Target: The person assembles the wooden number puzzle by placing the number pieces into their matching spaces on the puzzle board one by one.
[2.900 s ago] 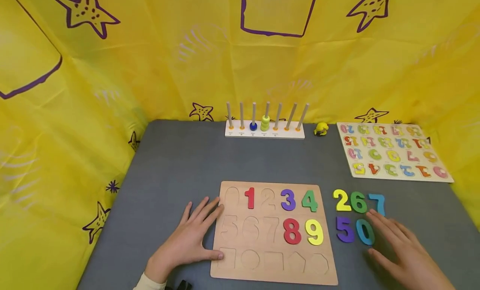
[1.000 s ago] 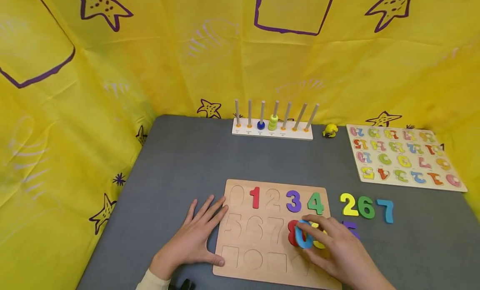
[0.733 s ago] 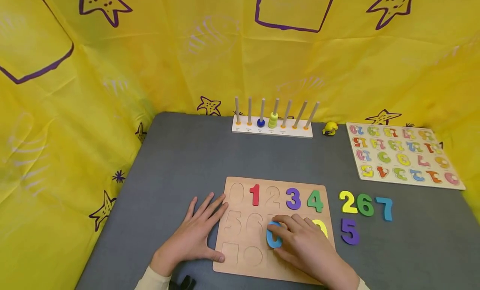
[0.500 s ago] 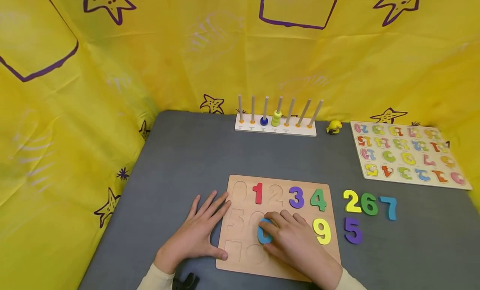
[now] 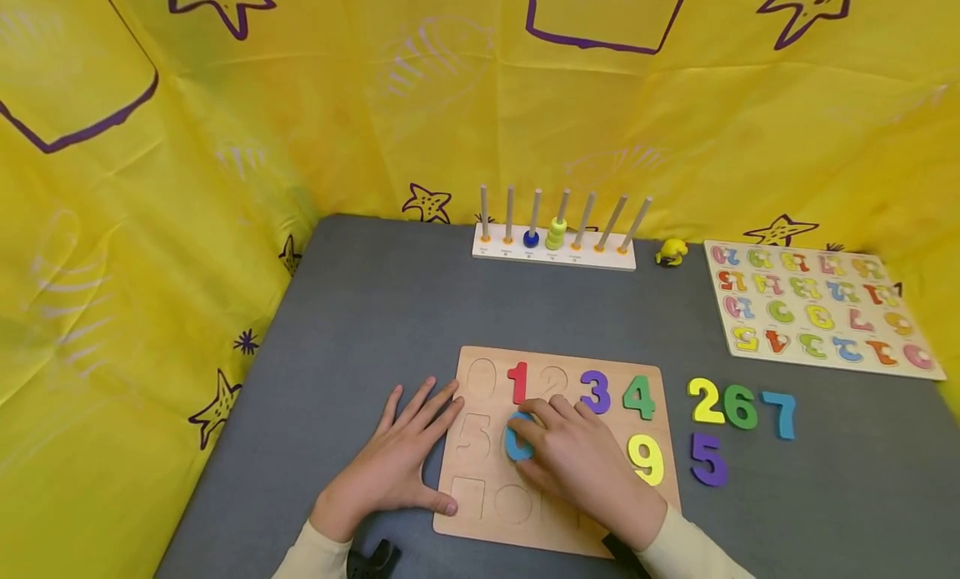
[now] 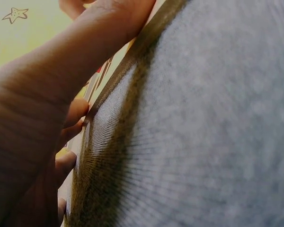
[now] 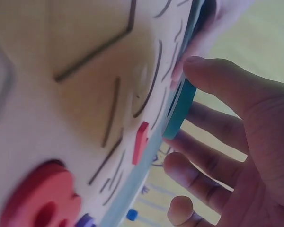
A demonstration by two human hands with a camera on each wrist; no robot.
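Note:
Over the middle row of the wooden number puzzle board (image 5: pixel 487 529), my right hand (image 5: pixel 573 454) pinches a blue number 0 (image 5: pixel 516 437) between thumb and fingers. In the right wrist view the 0 (image 7: pixel 181 106) appears held above the board's surface. With fingers spread, my left hand (image 5: pixel 390 462) rests against the board's left edge, thumb and fingertips on its rim. Red 1 (image 5: pixel 517 382), purple 3 (image 5: pixel 596 391), green 4 (image 5: pixel 639 397) and yellow 9 (image 5: pixel 646 460) lie on the board. The red 8 (image 7: pixel 42 198) shows in the right wrist view but my hand hides it from the head view.
Right of the board lie yellow 2 (image 5: pixel 707 401), green 6 (image 5: pixel 741 407), blue 7 (image 5: pixel 780 414) and purple 5 (image 5: pixel 708 460). Farther back stand a peg counter (image 5: pixel 553 250), a small yellow toy (image 5: pixel 671 252) and a second number board (image 5: pixel 825 308). Yellow cloth (image 5: pixel 360 129) surrounds the table.
My right hand picked up the blue 0 from the table right of the board and carried it leftward across the board. The left hand has stayed at the board's left edge.

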